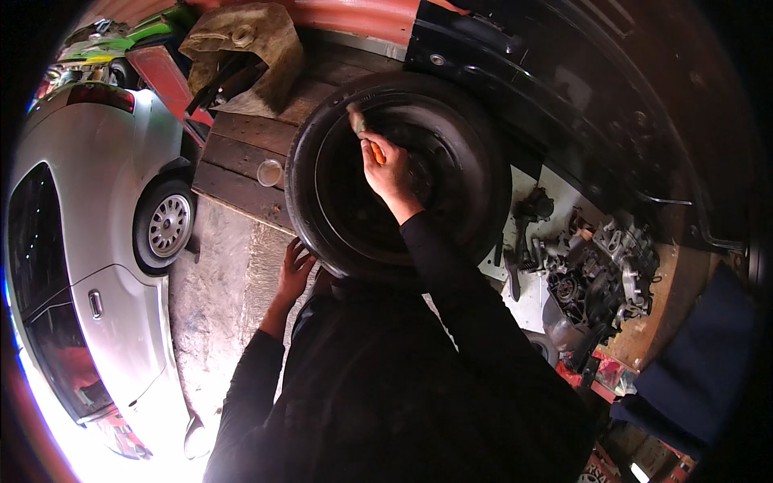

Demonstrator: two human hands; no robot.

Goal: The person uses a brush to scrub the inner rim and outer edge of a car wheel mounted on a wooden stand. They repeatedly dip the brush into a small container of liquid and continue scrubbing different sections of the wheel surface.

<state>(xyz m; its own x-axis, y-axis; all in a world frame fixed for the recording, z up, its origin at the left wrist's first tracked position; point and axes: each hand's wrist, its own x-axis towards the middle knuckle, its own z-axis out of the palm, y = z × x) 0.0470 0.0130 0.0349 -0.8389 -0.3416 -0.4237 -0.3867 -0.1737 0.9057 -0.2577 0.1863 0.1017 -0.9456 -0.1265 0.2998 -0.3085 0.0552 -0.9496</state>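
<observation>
A black tire on a dark wheel rim [475,165] lies flat on a wooden bench [233,161] in front of me. My right hand [388,169] reaches over it, closed around the orange handle of a brush [357,121]. The brush's blurred head is at the tire's far left inner edge. By the near left side of the tire is my left hand [295,272], its fingers apart and the fingertips at the sidewall. A small clear plastic cup [270,172] stands on the bench just left of the tire.
A cut-open, dirty tan container [278,48] with dark tools sits at the bench's far left. A silver car [121,201] stands at left. A greasy engine part [600,274] and metal parts lie at right, below a large black panel [580,88]. Dark blue cloth [700,354] hangs at lower right.
</observation>
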